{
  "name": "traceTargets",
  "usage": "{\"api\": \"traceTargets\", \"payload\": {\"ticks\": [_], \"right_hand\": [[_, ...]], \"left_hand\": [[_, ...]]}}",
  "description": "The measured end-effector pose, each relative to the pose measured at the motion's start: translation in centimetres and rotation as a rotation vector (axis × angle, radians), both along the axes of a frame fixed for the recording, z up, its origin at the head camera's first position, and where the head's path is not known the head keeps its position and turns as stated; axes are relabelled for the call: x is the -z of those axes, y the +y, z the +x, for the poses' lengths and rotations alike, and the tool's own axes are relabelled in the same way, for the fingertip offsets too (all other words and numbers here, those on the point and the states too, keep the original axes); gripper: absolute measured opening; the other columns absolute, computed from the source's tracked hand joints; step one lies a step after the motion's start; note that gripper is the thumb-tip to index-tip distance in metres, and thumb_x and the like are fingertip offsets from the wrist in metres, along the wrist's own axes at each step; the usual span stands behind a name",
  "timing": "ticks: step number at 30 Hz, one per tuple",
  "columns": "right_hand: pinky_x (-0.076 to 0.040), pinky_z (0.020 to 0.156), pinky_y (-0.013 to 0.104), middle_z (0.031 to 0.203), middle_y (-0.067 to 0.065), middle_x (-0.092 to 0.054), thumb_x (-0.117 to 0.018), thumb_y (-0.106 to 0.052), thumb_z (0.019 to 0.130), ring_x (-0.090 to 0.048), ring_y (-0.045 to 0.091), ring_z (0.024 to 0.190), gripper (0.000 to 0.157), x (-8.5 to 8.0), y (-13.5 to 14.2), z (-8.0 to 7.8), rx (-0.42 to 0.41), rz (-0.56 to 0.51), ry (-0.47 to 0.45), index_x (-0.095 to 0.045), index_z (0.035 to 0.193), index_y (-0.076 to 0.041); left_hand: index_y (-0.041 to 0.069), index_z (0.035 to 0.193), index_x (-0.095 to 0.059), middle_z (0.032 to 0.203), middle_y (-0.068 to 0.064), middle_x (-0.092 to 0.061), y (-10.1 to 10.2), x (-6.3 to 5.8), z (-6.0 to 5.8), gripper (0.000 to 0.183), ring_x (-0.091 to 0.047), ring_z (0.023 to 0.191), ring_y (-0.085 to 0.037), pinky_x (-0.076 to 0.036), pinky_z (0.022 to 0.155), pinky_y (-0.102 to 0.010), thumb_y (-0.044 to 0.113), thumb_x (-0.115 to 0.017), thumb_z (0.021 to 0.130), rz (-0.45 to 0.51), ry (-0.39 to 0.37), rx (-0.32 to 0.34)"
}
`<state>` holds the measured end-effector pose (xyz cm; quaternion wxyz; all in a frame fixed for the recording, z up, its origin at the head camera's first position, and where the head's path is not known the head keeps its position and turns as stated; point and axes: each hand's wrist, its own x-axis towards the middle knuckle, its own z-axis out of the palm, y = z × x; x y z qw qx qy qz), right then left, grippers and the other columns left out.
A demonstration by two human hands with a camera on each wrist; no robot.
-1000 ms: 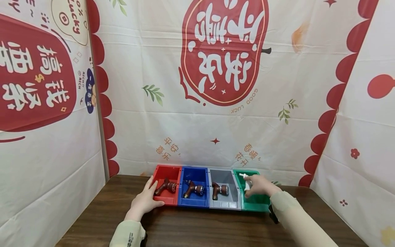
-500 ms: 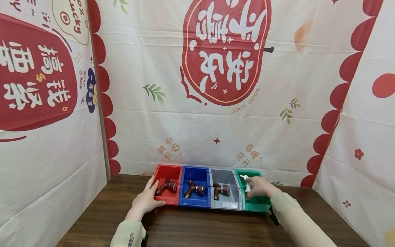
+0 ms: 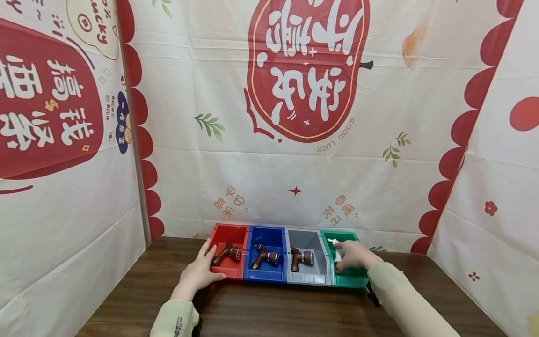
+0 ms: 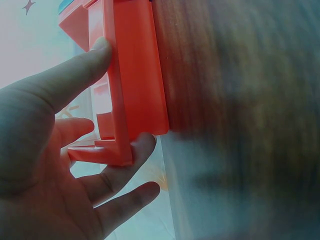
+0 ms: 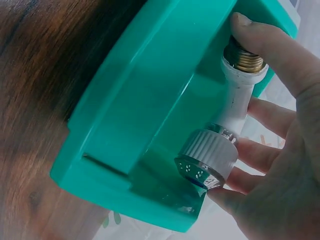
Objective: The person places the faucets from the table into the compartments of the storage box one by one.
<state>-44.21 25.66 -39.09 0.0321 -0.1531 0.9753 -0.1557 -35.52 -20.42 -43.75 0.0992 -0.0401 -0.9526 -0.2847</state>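
Note:
My left hand (image 3: 196,275) rests at the near left corner of the red bin (image 3: 230,234), thumb on the front rim and spread fingers along the side wall. In the green bin (image 3: 355,279), my right hand (image 3: 355,254) pinches a white tap (image 5: 237,105). The right wrist view shows the thumb at its brass threaded end and the fingers along the body and ribbed knob. A brown tap (image 3: 229,253) lies in the red bin, another brown tap (image 3: 266,257) in the blue bin (image 3: 267,235), and a third brown tap (image 3: 301,259) in the grey bin (image 3: 305,238).
The bins stand joined in a row near the back of the dark wood table (image 3: 269,309). Directly behind them hangs a printed cloth backdrop (image 3: 261,187), with cloth walls on both sides.
The head view shifts slightly. Both hands, the bins and the taps stay where they were; the right hand keeps hold of the white tap.

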Motion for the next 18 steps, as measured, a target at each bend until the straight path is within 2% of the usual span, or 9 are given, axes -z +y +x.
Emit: {"api": "traceTargets", "payload": {"ticks": [5,10,16,18], "right_hand": [[-0.033,0.052,0.031,0.072,0.001,-0.056,-0.08,-0.012,0.068,-0.032,0.015,0.05,0.071,0.29,-0.04,0.04,-0.014,-0.01,-0.016,-0.056,0.133,0.001],[-0.03,0.05,0.03,0.064,0.001,-0.053,-0.077,-0.008,0.066,-0.027,0.014,0.049,0.07,0.64,-0.17,-0.05,-0.024,-0.011,-0.018,-0.056,0.133,0.003],[-0.031,0.052,0.031,0.075,0.002,-0.055,-0.075,-0.006,0.064,-0.034,0.016,0.054,0.071,0.64,-0.36,-0.22,-0.04,0.02,-0.006,-0.055,0.131,0.006],[-0.03,0.052,0.031,0.074,0.004,-0.054,-0.074,-0.007,0.064,-0.034,0.016,0.054,0.072,0.72,-0.39,-0.36,-0.032,0.025,-0.011,-0.055,0.132,0.005]], "left_hand": [[0.006,0.149,-0.037,0.16,-0.01,-0.015,-0.02,0.05,0.0,0.092,-0.053,0.117,-0.044,-0.042,0.088,-0.066,0.036,-0.082,0.074,-0.001,-0.001,0.003],[0.006,0.149,-0.037,0.16,-0.009,-0.015,0.02,0.04,0.06,0.091,-0.053,0.116,-0.043,-0.043,0.088,-0.065,0.036,-0.082,0.075,-0.003,-0.017,0.0],[0.006,0.149,-0.038,0.16,-0.009,-0.016,0.06,-0.05,0.02,0.092,-0.054,0.115,-0.043,-0.043,0.088,-0.066,0.037,-0.082,0.074,-0.003,-0.012,-0.009],[0.007,0.149,-0.038,0.16,-0.008,-0.016,0.01,0.02,-0.06,0.092,-0.054,0.115,-0.042,-0.043,0.087,-0.065,0.038,-0.082,0.074,-0.005,-0.01,-0.011]]}}
